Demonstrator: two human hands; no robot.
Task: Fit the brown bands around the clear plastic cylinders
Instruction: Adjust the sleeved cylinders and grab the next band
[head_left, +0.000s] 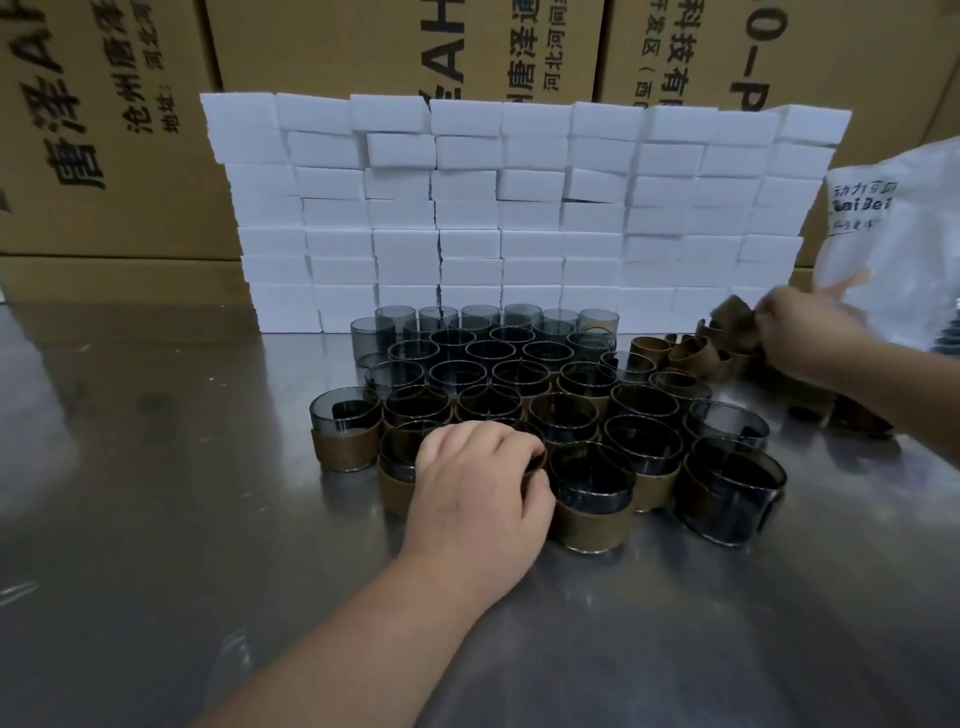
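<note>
Head view: the left hand (478, 480) is curled over the rim of a front-row cylinder (536, 461), fingers hooked inside it, and the hand hides most of that cylinder (whether it wears a band cannot be told). The right hand (802, 332) reaches out to the far right and pinches a brown band (732, 318), lifted just above the loose bands (675, 353) heaped on the table (156, 467).

Around the left hand stand the banded cylinders (592, 493), packed side by side and touching, each wrapped low in brown. Behind them are the bare cylinders (441, 358), upright and smoky-clear, filling the rows up to a wall of white foam blocks (467, 208) that closes off the back of the table. The right forearm crosses in front of a few more bands at the table's right edge. A white printed plastic bag (898, 249) hangs just beyond the right hand, and cardboard boxes (104, 130) with printed characters rise behind the foam.
</note>
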